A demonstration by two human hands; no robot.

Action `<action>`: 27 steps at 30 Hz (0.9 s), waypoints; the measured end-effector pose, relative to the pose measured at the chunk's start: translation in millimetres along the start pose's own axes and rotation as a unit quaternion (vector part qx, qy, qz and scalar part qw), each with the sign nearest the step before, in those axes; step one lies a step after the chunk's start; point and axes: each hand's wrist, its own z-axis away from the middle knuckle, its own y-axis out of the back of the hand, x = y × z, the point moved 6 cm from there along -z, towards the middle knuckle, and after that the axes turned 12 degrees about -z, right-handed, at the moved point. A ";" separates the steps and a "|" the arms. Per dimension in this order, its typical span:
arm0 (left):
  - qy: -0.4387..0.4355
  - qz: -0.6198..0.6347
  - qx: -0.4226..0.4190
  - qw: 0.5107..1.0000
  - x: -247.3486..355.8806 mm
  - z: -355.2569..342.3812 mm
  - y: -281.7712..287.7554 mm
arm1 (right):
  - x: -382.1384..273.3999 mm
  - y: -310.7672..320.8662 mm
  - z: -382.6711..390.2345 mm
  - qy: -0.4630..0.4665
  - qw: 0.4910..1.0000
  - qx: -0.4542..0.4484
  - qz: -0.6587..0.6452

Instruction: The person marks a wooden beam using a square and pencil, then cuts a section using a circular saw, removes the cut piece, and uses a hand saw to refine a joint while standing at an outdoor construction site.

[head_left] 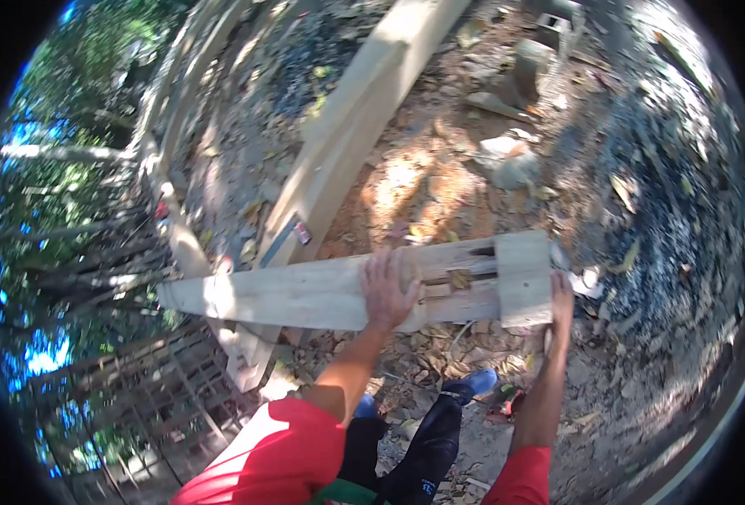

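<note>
Well, there lies a pale wooden plank [305,290], set crosswise in front of the person, resting over a squared timber beam [351,143] that runs away up the leaf-strewn ground [440,353]. The plank looks smooth and light along its left stretch, narrowing toward that end, where sunlight makes a bright patch. Right of the middle its face is broken — dark, splintered grooves run lengthwise, with brownish wood showing between them — and then comes a clean, pale squared block end [522,278].

The left hand [387,290] is spread flat on the plank's upper face, just left of the damaged part, palm down and fingers apart, pressing on it without a grip. The right hand [561,299] is at the far right, its fingers against the edge of the block end; the thumb side is hard to see, so I can't tell whether it is clasping the wood or merely touching it. Near the plank, a slim blue strip [277,244] lies on the beam.
</note>
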 end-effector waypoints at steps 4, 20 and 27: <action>0.001 0.000 0.009 1.000 18.4 -20.2 1.8 | 28.3 36.0 -28.5 -0.014 1.000 -0.020 -0.018; 0.030 0.086 0.006 0.996 1.3 -0.3 0.2 | 63.3 29.5 -43.7 -0.060 0.991 -0.093 -0.073; 0.027 0.085 0.028 0.996 -0.3 3.8 1.7 | 72.4 24.3 -45.2 -0.082 0.987 -0.105 -0.084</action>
